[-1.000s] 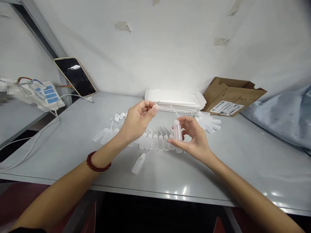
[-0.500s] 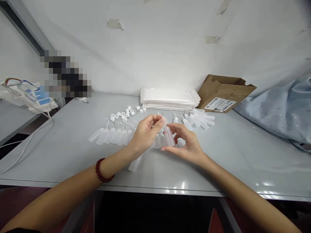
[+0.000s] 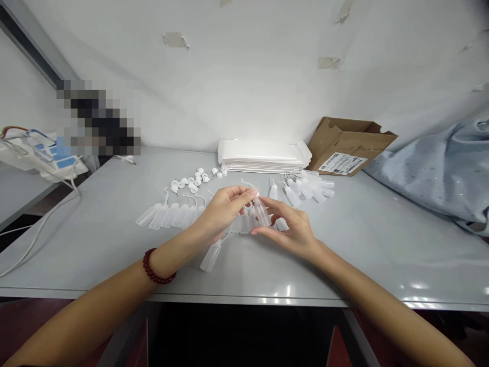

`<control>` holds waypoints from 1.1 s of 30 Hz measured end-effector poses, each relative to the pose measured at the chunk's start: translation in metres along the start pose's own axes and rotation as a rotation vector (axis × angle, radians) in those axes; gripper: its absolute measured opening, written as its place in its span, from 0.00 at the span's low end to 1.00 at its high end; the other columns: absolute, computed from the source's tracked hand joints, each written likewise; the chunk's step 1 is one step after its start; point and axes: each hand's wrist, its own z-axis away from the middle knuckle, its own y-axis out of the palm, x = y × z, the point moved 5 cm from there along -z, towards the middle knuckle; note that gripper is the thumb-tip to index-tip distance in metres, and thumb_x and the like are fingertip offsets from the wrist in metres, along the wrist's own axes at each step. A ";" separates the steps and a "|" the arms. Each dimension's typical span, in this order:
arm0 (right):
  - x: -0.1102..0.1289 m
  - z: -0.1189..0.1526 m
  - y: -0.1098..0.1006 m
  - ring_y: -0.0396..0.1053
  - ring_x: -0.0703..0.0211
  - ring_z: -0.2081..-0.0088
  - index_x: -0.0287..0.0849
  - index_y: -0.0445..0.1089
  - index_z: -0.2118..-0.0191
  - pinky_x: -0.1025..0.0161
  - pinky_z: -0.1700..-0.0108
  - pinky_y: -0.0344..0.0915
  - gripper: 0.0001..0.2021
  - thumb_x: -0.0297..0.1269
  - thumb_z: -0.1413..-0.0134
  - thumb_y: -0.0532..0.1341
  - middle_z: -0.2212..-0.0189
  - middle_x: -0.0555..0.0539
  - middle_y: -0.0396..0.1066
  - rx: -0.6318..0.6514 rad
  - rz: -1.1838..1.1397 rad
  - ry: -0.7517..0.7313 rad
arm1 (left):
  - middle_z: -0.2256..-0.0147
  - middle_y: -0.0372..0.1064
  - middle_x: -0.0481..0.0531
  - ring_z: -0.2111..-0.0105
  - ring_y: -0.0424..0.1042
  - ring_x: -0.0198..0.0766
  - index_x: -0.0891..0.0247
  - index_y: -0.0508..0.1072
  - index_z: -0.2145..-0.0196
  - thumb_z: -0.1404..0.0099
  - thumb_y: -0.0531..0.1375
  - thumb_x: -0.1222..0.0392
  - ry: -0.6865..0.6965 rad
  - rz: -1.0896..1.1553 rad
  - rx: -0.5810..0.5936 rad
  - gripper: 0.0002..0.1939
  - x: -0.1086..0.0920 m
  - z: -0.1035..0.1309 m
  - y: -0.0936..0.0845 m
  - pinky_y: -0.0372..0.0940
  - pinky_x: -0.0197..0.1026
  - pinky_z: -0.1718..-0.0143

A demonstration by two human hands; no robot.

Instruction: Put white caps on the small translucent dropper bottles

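Between the thumb and fingers of my right hand [image 3: 288, 224], a small translucent plastic bottle [image 3: 262, 213] is held slightly tilted above the table. My left hand [image 3: 229, 204] pinches a white cap [image 3: 256, 195] at the bottle's mouth; the fingers hide most of it. Behind and below my hands runs a row of similar bottles [image 3: 173, 216], lying side by side with thin curved tips. One single bottle [image 3: 210, 256] lies in front of the row, under my left wrist. Loose white caps [image 3: 194, 181] are scattered behind the row.
More bottles [image 3: 305, 187] lie in a pile at the right. A stack of white padded envelopes [image 3: 263, 154] and an open cardboard box [image 3: 346, 148] stand against the wall. Pale blue fabric [image 3: 431, 173] covers the right side. Cables and a power strip [image 3: 57, 153] are at left.
My left hand has lowered the white cap onto the bottle's mouth; earlier it was held just above, with a thin dark needle showing. My right hand still holds the bottle.
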 end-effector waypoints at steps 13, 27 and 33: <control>0.000 0.000 -0.006 0.71 0.65 0.76 0.43 0.67 0.47 0.67 0.73 0.70 0.18 0.38 0.43 0.64 0.66 0.47 0.77 -0.070 0.115 -0.014 | 0.69 0.70 0.50 0.69 0.66 0.35 0.63 0.76 0.66 0.40 0.62 0.47 0.035 -0.266 0.012 0.15 -0.017 0.000 -0.017 0.63 0.40 0.62; -0.004 0.002 0.001 0.69 0.66 0.83 0.38 0.67 0.54 0.67 0.79 0.67 0.14 0.42 0.39 0.56 0.78 0.52 0.71 0.028 -0.487 0.584 | 0.62 0.75 0.53 0.59 0.72 0.40 0.62 0.76 0.62 0.41 0.64 0.53 0.135 -0.221 0.176 0.11 -0.017 0.000 -0.009 0.66 0.45 0.54; -0.013 0.000 0.004 0.63 0.70 0.87 0.39 0.67 0.55 0.70 0.82 0.60 0.16 0.45 0.43 0.60 0.80 0.54 0.70 0.052 -0.849 0.827 | 0.65 0.75 0.52 0.62 0.73 0.39 0.62 0.77 0.61 0.40 0.64 0.56 0.159 -0.249 0.227 0.10 -0.023 0.002 -0.009 0.67 0.43 0.57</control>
